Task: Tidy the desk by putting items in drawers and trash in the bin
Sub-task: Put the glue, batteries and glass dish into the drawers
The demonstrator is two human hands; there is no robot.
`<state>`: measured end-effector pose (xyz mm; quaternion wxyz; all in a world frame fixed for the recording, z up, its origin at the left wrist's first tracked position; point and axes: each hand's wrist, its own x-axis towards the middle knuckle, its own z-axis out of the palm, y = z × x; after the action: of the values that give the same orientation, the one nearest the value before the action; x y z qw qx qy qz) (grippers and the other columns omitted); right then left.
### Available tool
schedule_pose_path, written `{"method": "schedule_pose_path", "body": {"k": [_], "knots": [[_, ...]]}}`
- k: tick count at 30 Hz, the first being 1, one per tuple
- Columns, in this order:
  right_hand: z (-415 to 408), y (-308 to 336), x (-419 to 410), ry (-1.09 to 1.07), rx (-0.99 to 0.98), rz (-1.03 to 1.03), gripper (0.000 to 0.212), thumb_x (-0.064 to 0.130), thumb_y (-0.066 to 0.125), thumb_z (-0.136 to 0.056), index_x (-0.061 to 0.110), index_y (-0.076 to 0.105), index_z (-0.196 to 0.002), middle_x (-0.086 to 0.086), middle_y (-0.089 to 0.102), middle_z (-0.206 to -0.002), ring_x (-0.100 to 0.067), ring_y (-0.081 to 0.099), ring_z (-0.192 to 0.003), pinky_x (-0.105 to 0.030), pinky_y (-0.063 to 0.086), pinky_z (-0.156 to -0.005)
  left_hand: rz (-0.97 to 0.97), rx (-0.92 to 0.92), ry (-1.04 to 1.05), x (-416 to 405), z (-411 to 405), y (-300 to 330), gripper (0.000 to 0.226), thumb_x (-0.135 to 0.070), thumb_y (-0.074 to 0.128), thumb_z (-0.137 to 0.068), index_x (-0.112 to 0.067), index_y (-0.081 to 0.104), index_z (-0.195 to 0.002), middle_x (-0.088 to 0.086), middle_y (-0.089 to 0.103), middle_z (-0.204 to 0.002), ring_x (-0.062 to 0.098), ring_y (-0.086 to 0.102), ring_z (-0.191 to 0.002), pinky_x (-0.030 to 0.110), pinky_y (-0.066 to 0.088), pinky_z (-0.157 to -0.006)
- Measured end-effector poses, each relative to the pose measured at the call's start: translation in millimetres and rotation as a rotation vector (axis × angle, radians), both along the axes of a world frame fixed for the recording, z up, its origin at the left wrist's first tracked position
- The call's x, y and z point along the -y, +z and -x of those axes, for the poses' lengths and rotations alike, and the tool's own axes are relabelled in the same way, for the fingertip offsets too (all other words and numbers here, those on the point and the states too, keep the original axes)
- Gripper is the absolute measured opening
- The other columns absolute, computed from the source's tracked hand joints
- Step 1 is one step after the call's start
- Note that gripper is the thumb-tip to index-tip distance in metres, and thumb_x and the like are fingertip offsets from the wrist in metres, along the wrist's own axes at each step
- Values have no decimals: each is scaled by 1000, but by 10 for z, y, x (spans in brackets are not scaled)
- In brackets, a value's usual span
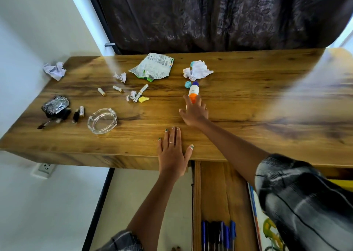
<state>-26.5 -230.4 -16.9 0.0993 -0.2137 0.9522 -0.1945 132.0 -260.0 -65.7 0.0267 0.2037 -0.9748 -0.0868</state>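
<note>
We see the wooden desk [248, 90], largest thing here, with an open drawer [214, 193] below at 5 o'clock holding blue pens [219, 231]. Left hand [172, 153] lies flat on the desk's near edge, fingers straight, holding nothing. Right hand [194, 112] reaches to 12 o'clock, fingers touching the orange end of a small white bottle [193, 92]; grip not closed that we can tell. Snack wrapper [152, 67] at 11 o'clock, crumpled paper [197, 71] beyond the bottle, glass ashtray [102, 120] at 9, batteries [102, 91] nearby.
</note>
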Motion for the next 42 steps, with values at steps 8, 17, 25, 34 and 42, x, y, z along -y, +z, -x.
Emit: {"method": "schedule_pose_path", "body": {"k": [8, 17, 25, 34, 42], "knots": [[-62, -316, -129, -88, -237, 118, 63, 33, 48, -95, 20, 17, -148, -19, 33, -146, -33, 31, -136, -43, 35, -110, -18, 7, 8, 3, 17, 15, 91, -67, -15, -84, -12, 19, -150, 9, 23, -156, 28, 18, -145, 48, 16, -114], [-778, -387, -888, -100, -311, 321, 35, 13, 54, -91, 17, 53, -126, -13, 45, -130, -24, 50, -110, -34, 52, -83, -11, -5, 21, 27, 25, 7, 82, -62, 6, -85, -13, 21, -149, 7, 24, -156, 27, 17, -145, 48, 12, -115], [-1605, -353, -1826, -212, -301, 553, 30, 2, 64, -84, 13, 67, -112, -13, 53, -126, -24, 54, -112, -24, 45, -84, -70, 25, -11, -35, -45, 81, 70, -52, 24, -98, -12, 5, -151, 4, 6, -160, 23, -1, -147, 44, 1, -118], [-2814, -538, -2711, -436, -55, 515, 37, 2, 67, -82, 17, 65, -115, -8, 48, -135, -21, 45, -120, -38, 48, -91, -406, -182, -171, -1003, -899, 15, 69, -52, 27, -91, -15, 22, -149, 2, 22, -156, 17, 17, -145, 43, 19, -118], [-2987, -734, -2817, -366, 2, 233, 34, 12, 68, -83, 18, 65, -116, -6, 47, -134, -29, 58, -108, -37, 56, -81, -244, 141, -540, -1498, -1343, -114, 58, -39, 39, -98, -16, 24, -148, 2, 27, -155, 17, 25, -142, 35, 1, -116]]}}
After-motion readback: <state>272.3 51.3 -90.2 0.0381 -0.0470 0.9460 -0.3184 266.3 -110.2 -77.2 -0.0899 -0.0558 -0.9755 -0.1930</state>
